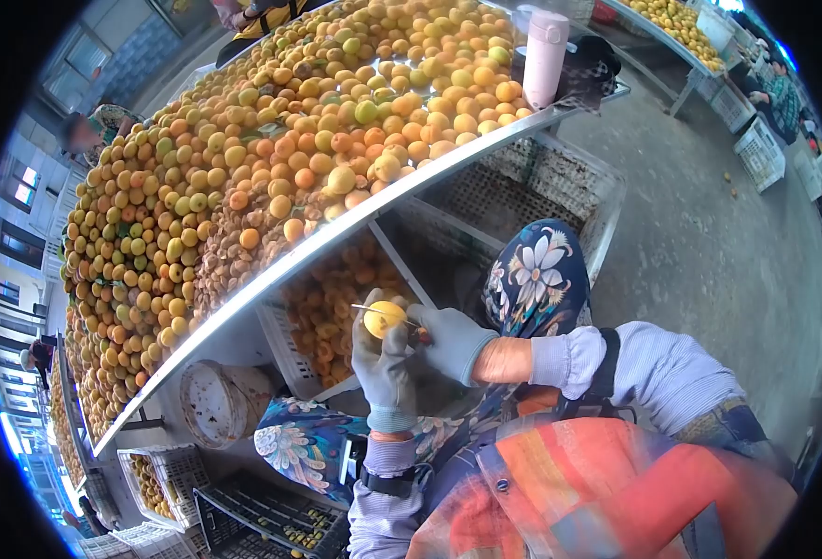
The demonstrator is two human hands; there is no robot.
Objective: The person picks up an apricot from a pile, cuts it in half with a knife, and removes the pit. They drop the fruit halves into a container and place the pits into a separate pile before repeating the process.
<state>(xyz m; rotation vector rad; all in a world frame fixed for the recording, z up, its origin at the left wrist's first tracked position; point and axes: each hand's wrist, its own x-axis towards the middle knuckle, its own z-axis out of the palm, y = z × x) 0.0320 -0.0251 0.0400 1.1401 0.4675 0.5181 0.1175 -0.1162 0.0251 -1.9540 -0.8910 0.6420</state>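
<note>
Head view: up and left of the hands, a long metal tray [336, 238] carries heaped yellow-orange apricots [243, 168]. The grey-gloved left hand [385, 368] is clamped around a round yellow apricot [383, 318]. Just right of it, the grey-gloved right hand [450, 340] grips a thin-bladed knife [369, 306], its blade lying across that fruit. A white plastic mesh crate [541, 177] stands beyond the right hand.

I see matt grey cloth gloves [387, 373], a smooth-skinned fruit [383, 318], a metal knife [364, 307], a shiny metal table rim [336, 240], white plastic crates [560, 177], rough concrete floor [709, 252].
</note>
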